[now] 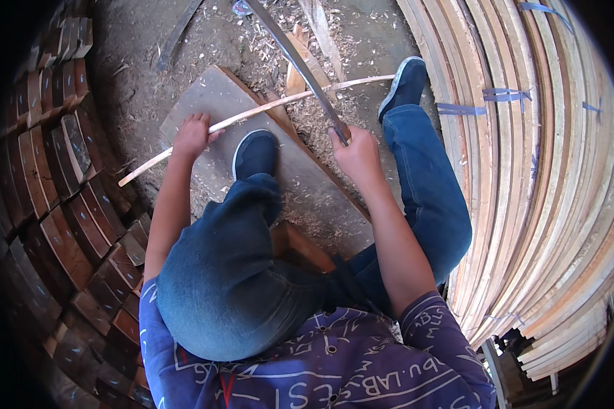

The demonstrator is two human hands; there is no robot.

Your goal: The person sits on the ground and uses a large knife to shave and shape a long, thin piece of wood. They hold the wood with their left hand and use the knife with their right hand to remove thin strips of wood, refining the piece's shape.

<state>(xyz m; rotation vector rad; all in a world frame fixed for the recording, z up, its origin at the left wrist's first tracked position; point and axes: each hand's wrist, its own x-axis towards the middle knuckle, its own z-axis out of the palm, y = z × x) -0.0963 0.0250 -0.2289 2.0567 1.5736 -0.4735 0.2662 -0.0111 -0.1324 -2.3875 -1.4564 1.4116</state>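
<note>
A long, thin, pale wooden strip runs from the lower left up to the right, its far end by my right shoe. My left hand is closed on it, over a broad grey board. In my right hand is the handle of a machete, with its long, narrow blade pointing up and to the left. Midway along its length, the blade crosses over the strip. I cannot tell whether the two touch. My left shoe rests on the board, just below the strip.
Wood shavings litter the ground and board. Stacked dark wooden blocks rise on the left. Long pale boards, bundled with blue ties, stand along the right. Loose wood scraps lie ahead.
</note>
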